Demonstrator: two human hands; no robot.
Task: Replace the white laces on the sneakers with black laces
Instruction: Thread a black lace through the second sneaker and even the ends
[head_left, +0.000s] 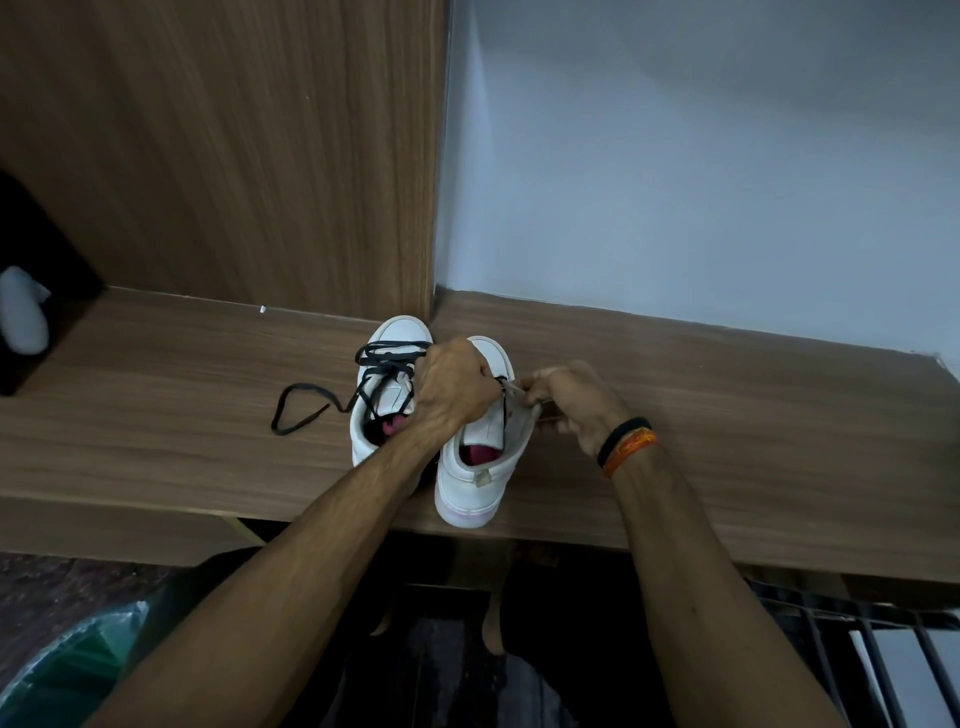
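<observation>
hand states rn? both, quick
Left hand: fingers curled, gripping the right sneaker at its lace area.
Right hand: pinching that sneaker's side flap; whether it holds a lace cannot be told.

Home interior, wood-laminate shelf (156, 426), matching wardrobe panel (234, 156), plain painted wall (701, 156)

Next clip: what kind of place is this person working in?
Probably a room in a home, perhaps a bedroom or entry corner. A wood-laminate ledge runs along a plain pale wall, a matching tall wood panel like a wardrobe side stands at the left, and a metal grille sits below.
</observation>
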